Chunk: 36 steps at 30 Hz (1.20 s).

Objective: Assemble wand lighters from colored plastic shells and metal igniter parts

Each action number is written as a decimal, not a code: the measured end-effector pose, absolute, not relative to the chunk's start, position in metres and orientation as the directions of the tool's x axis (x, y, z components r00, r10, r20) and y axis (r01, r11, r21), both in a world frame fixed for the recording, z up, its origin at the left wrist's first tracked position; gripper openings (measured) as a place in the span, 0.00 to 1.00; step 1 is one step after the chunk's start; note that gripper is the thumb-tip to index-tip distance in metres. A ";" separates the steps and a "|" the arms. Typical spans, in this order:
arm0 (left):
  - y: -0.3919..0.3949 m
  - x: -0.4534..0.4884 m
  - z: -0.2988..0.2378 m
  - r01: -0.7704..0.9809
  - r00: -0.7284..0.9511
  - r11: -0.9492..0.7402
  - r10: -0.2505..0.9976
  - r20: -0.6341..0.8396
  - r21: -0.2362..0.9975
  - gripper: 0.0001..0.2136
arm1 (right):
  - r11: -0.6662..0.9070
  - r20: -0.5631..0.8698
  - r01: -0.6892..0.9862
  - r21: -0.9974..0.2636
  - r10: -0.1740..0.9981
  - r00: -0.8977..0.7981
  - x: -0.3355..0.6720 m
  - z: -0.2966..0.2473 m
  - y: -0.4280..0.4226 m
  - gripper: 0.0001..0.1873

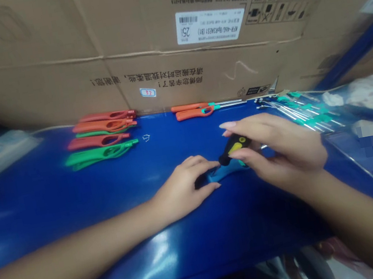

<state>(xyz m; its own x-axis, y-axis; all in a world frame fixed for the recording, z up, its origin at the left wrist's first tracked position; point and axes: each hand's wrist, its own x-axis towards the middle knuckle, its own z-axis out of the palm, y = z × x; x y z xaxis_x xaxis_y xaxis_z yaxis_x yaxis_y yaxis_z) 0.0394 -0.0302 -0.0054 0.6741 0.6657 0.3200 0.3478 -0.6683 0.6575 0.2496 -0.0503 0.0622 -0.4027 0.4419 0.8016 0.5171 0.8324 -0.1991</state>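
My right hand (275,150) is closed round a small screwdriver with a black and yellow handle (234,146), its tip pointing down-left at a light blue plastic handle piece (226,171) lying on the blue table (74,197). My left hand (185,185) is curled, with its fingertips pressing on the left end of that blue piece. The two hands almost touch above it.
Several red, orange and green plastic handles (101,137) lie at the back left. An orange tool (199,109) lies at the back centre. A clear bag with green-tipped metal parts (299,110) is at the right. Cardboard boxes (169,41) stand behind the table.
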 end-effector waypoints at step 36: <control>-0.029 0.040 -0.007 0.340 0.682 -0.670 0.659 0.317 0.660 0.16 | 0.729 0.619 0.450 -0.515 0.680 -0.393 0.247 0.064 -0.056 0.27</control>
